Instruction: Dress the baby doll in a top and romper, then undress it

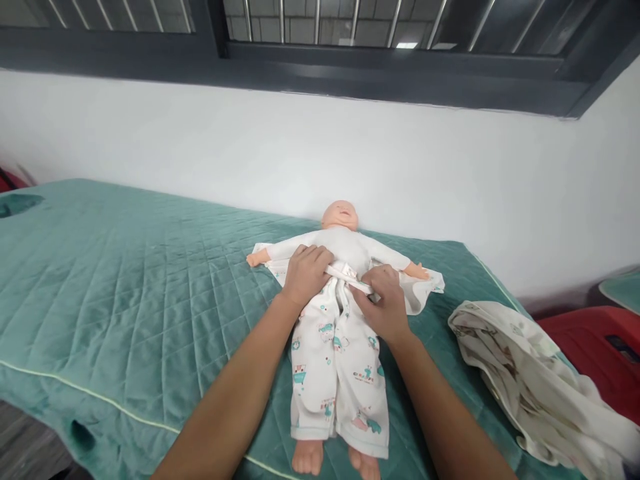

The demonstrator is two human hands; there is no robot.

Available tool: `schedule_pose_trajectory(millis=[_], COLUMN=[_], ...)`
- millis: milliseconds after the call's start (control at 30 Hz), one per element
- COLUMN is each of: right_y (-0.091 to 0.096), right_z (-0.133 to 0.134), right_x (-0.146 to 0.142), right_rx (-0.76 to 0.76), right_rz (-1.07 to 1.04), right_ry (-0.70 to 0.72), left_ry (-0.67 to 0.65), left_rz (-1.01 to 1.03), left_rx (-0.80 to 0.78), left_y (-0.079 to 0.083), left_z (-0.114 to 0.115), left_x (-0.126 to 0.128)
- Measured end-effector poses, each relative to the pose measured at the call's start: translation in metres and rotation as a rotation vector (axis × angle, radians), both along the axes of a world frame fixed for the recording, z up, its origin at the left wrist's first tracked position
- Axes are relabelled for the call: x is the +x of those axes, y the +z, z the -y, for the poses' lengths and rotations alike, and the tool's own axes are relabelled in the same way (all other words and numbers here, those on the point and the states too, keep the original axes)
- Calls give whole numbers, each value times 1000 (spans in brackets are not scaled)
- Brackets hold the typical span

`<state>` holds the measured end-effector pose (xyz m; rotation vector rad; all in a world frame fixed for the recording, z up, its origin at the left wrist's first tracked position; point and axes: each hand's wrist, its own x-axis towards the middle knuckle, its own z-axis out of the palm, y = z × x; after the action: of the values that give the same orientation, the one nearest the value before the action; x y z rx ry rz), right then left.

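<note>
A baby doll point(341, 215) lies on its back with its head near the wall and its arms spread. It wears white printed trousers point(320, 360), and its bare feet stick out of the cuffs. My left hand point(307, 270) grips the waistband on the left side, fingers curled over the edge. On the other side my right hand point(384, 300) pinches the waistband between thumb and fingers. The band is stretched between both hands across the doll's belly. Under the doll's arms lies a spread white printed top point(419, 293), partly hidden by the body.
A green quilted cover point(150, 300) is spread under the doll. White cloth point(530, 380) lies bunched at the right edge, next to a red plastic chair point(595, 353). Behind stands a white wall point(200, 147) below a dark-framed barred window point(350, 63).
</note>
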<state>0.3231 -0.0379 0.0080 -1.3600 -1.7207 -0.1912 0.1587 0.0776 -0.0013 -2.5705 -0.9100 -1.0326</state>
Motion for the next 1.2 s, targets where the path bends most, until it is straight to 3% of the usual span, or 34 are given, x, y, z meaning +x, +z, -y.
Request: schedule_pose_trajectory(millis=[300,433,567,733,933,1200], right_y=[-3,-2,-1,-5,-9,-10], right_z=[-1,-3,-5,-7,-4,23], right_x=[3,5,6,9,13,9], right_rx=[-230,-315,-366,-311,-175,-225], right_rz=[-35,-7,-79,-107,-117,-72], right_ry=[-185,-250,-210,-147,-17,-64], left_ry=[86,72,71,138,176,205], left_rz=[149,315,437,475,437,422], left_rx=[-67,-66,-51,-210,-421,-460], left_y=[-9,-17,-26,-30,-25,-27], left_z=[5,23,50,70,67,62], left_x=[-11,-18,-26,-30,-30,-29])
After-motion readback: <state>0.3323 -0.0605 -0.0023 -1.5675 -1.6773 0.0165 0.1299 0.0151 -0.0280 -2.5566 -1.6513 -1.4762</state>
